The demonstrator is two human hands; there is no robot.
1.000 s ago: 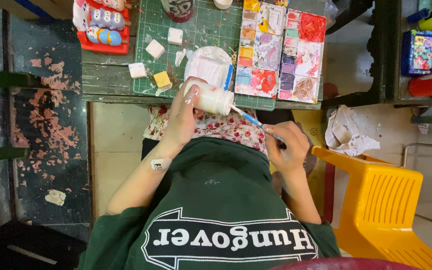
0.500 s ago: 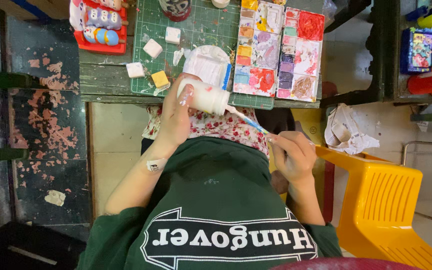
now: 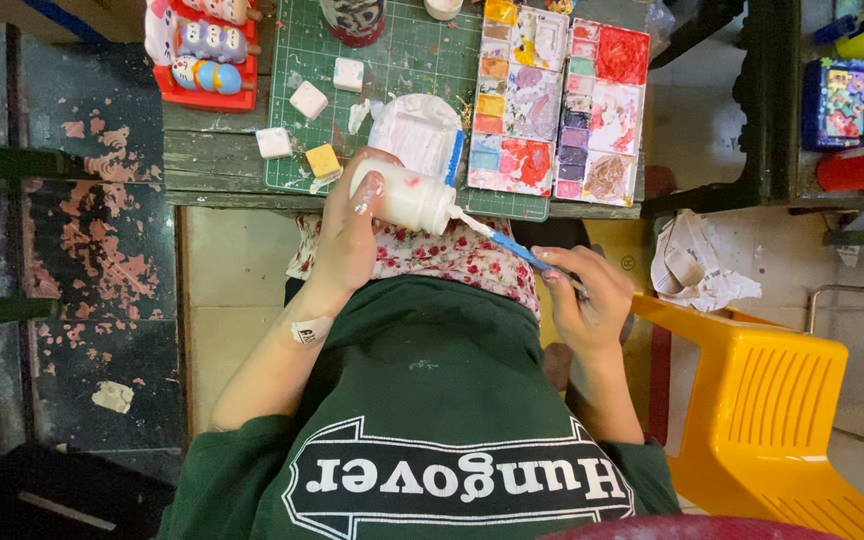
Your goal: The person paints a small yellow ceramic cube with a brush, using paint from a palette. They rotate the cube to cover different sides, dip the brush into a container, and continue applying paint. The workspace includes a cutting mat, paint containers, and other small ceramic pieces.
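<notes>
My left hand (image 3: 347, 235) grips a small white rounded figure (image 3: 407, 197) with a pink spot, held just over the near edge of the green cutting mat (image 3: 402, 60). My right hand (image 3: 584, 295) holds a thin blue-handled paintbrush (image 3: 512, 248), and its tip touches the right end of the white figure. Both hands hover above my lap, over a floral cloth (image 3: 452, 255) and a dark green sweatshirt. Behind the figure lies a white crumpled tissue or cloth (image 3: 414, 130) on the mat.
Two paint palettes (image 3: 562, 100) smeared with many colours lie on the table right of the mat. Small white and yellow blocks (image 3: 308, 100) sit on the mat; a red tray with painted figures (image 3: 202, 50) stands at the back left. A yellow plastic stool (image 3: 762, 400) is on my right.
Both hands have shifted slightly; the brush tip stays at the white figure's end while my right hand has moved a little lower and to the right.
</notes>
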